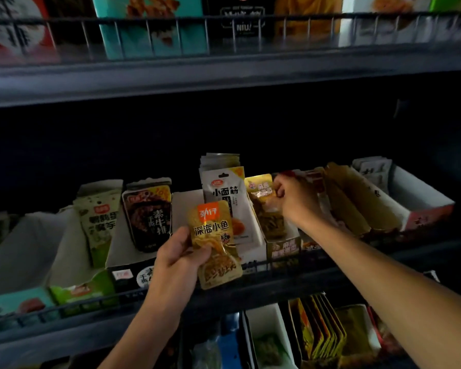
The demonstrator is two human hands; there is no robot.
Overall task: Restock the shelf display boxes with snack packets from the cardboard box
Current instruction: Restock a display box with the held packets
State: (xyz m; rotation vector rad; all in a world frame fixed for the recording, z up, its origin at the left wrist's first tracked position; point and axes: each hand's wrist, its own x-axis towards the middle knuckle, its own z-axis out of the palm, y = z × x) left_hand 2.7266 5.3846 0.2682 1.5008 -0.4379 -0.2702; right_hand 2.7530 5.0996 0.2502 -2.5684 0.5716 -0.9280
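My left hand [180, 255] grips a yellow fish-snack packet [216, 243] with an orange label, held upright in front of the middle shelf. My right hand [294, 201] reaches into a display box [282, 245] on that shelf and pinches the top of a yellow packet [260, 186] standing in it. Just left of it, a white display box [256, 250] holds white packets [224, 198] with black writing. The cardboard box is not in view.
Further display boxes line the shelf: black packets [147, 214] and green-white packets [99, 219] to the left, brown packets [349, 198] and a white box [415, 193] to the right. A wire rail [290, 265] fronts the shelf. Shelves above and below hold more snacks.
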